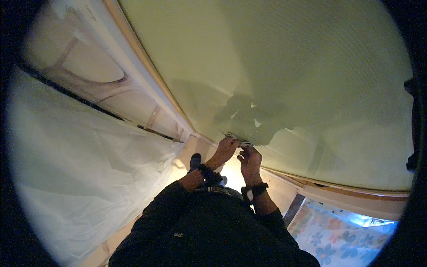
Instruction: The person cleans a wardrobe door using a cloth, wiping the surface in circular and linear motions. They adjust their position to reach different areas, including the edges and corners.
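My left hand point(227, 147) and my right hand point(250, 159) are close together at the lower part of a pale green wall point(338, 53). Between them is a small crumpled strip of wallpaper point(232, 136), whitish with dark edges. The left fingers are closed on it, and the right fingers pinch its other end. Just above, a darker patch point(271, 118) with a ragged edge spreads over the wall, with a few small white torn scraps point(257, 123) on it. My fingertips are partly hidden.
Pale sheeting point(89, 169) hangs at the left below a dark rail point(75, 95). Wooden trim point(153, 71) edges the green wall. My foot point(195, 160) stands on a light wooden floor point(195, 147). A flower-patterned cloth or sheet point(338, 240) is at lower right.
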`<state>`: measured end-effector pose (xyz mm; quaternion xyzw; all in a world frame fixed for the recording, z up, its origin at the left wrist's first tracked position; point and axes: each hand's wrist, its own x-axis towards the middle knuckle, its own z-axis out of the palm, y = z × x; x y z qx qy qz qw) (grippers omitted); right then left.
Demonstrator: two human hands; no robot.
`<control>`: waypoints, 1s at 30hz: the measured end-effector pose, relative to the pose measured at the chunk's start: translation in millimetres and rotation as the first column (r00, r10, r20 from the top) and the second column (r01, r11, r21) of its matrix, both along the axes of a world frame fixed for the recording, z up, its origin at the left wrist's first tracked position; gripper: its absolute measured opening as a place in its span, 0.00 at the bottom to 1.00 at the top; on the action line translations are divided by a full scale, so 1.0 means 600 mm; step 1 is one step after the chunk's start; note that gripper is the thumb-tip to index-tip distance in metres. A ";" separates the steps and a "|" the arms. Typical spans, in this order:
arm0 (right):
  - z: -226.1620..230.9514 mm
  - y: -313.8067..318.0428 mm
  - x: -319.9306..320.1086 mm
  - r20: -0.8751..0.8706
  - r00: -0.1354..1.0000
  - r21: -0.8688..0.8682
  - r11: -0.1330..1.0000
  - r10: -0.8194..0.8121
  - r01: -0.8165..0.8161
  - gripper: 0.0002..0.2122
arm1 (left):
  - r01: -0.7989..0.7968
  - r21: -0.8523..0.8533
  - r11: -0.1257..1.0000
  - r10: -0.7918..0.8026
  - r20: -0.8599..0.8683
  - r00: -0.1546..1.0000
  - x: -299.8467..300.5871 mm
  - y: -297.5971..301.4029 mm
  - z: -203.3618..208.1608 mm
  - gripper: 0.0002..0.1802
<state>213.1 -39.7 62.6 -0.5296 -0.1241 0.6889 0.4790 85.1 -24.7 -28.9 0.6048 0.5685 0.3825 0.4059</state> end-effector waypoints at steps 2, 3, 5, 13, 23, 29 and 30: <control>0.066 0.000 -0.035 0.122 0.983 0.232 0.959 0.137 -0.163 0.05 | -0.181 0.044 0.982 0.174 0.133 0.976 -0.031 0.001 0.149 0.15; 0.064 0.008 -0.054 0.009 0.993 0.203 0.972 0.120 -0.120 0.05 | -0.265 0.037 0.964 0.253 0.193 0.948 -0.051 0.005 0.188 0.15; 0.069 0.023 -0.098 -0.053 0.989 0.218 0.968 0.135 -0.120 0.07 | -0.331 -0.062 0.942 0.337 0.166 0.927 -0.078 0.010 0.191 0.15; -0.148 0.044 -0.136 -0.074 0.979 0.001 0.981 0.192 -0.192 0.09 | -0.277 0.026 0.961 0.278 -0.153 0.948 -0.129 0.053 -0.236 0.15; -0.020 0.054 -0.193 -0.349 0.910 0.114 0.974 0.224 -0.196 0.07 | -0.443 0.191 0.876 0.439 0.063 0.896 -0.161 0.024 0.155 0.14; -0.172 0.068 -0.236 0.315 0.879 0.195 0.882 0.358 -0.429 0.10 | -0.178 0.247 0.953 0.255 -0.330 0.909 -0.242 0.029 -0.057 0.17; -0.161 0.068 -0.229 0.344 0.871 0.215 0.874 0.350 -0.436 0.11 | -0.210 0.207 0.956 0.262 -0.270 0.927 -0.231 0.023 -0.062 0.15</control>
